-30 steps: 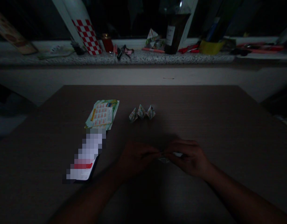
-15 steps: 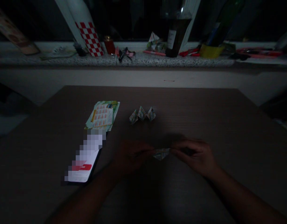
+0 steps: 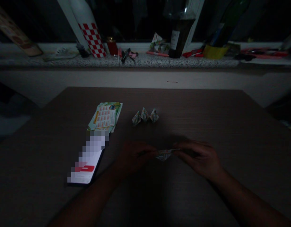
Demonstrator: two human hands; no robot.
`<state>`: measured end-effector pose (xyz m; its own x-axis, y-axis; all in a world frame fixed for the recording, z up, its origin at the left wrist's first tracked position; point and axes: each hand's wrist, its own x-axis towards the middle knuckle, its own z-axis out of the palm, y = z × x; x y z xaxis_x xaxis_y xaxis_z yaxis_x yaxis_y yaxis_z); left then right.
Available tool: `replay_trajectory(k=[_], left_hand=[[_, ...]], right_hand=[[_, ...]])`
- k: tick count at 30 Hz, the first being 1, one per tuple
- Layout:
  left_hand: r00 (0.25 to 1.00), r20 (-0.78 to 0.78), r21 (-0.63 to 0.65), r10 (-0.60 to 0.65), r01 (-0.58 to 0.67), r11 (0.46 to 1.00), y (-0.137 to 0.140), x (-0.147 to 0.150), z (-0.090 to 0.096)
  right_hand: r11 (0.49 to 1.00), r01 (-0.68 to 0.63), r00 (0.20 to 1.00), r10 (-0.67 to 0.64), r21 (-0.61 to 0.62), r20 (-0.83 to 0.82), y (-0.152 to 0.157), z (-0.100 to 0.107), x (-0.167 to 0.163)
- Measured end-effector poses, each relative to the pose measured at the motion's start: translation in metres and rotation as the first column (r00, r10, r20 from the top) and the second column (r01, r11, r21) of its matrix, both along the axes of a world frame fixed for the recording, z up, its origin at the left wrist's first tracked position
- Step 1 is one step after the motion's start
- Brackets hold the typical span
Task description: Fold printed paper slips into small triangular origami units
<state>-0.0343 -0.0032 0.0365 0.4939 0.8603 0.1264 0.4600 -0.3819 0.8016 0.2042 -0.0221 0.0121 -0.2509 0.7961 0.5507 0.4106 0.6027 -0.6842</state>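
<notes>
Between my hands, a small folded piece of printed paper (image 3: 164, 155) is held above the table, its lower edge coming to a point. My left hand (image 3: 137, 156) pinches its left corner between thumb and fingers. On the other side, my right hand (image 3: 198, 155) grips the right corner the same way. Three small folded paper shapes (image 3: 144, 115) with pointed tops stand in a row beyond my hands. To their left lies a stack of printed paper slips (image 3: 104, 117). The scene is dim, and my left hand is in shadow.
A lit phone (image 3: 85, 173) lies left of my left forearm on the wooden table (image 3: 218, 116). Along the stone windowsill (image 3: 145, 61) stand a red-and-white checkered bottle (image 3: 93, 39), a dark labelled bottle (image 3: 180, 37), a red jar (image 3: 111, 47) and a yellow holder (image 3: 215, 52).
The folded paper has tilted slightly, and a little more of its right corner shows at my right fingertips. Both hands keep their pinch. The whole view has shifted slightly.
</notes>
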Motion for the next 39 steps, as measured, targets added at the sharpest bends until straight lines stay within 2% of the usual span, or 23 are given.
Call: replay_trajectory(k=[4,10,12,15,18,22,25,30,35,39], left_hand=[[0.999,0.032,-0.072,-0.024,0.026,0.997,0.003,-0.001,-0.002],[1.000,0.009,-0.106,-0.025,0.026,0.994,0.006,-0.001,-0.007],[1.000,-0.011,-0.080,0.013,-0.014,0.997,0.006,-0.001,-0.008],[0.985,-0.061,-0.046,0.161,-0.164,0.985,0.007,0.001,-0.010],[0.960,-0.074,-0.115,0.270,-0.277,0.954,0.007,0.003,-0.010],[0.948,0.007,-0.250,0.318,-0.307,0.918,0.005,0.008,-0.011],[0.938,0.084,-0.292,0.336,-0.299,0.908,0.004,0.010,-0.015],[0.920,0.137,-0.212,0.367,-0.335,0.918,0.002,0.013,-0.022],[0.919,0.088,-0.027,0.385,-0.384,0.923,0.000,0.016,-0.024],[0.930,0.037,0.066,0.365,-0.367,0.928,-0.002,0.019,-0.026]], right_hand=[[0.996,-0.016,0.998,0.010,-0.091,-0.057,-0.001,0.001,0.001],[0.982,-0.033,0.998,0.021,-0.185,-0.065,-0.003,0.002,0.001],[0.982,-0.036,0.998,0.025,-0.185,-0.062,-0.002,0.003,0.001],[0.990,0.015,0.997,-0.025,-0.142,-0.070,-0.001,0.002,0.000],[0.993,0.065,0.993,-0.074,-0.094,-0.094,0.002,-0.001,-0.002],[0.994,0.067,0.992,-0.075,-0.084,-0.098,0.005,-0.007,-0.005],[0.994,0.044,0.992,-0.055,-0.102,-0.113,0.007,-0.010,-0.007],[0.991,0.045,0.990,-0.061,-0.123,-0.124,0.008,-0.013,-0.010],[0.987,0.092,0.986,-0.108,-0.129,-0.123,0.008,-0.014,-0.015],[0.982,0.140,0.983,-0.153,-0.124,-0.099,0.007,-0.014,-0.017]])
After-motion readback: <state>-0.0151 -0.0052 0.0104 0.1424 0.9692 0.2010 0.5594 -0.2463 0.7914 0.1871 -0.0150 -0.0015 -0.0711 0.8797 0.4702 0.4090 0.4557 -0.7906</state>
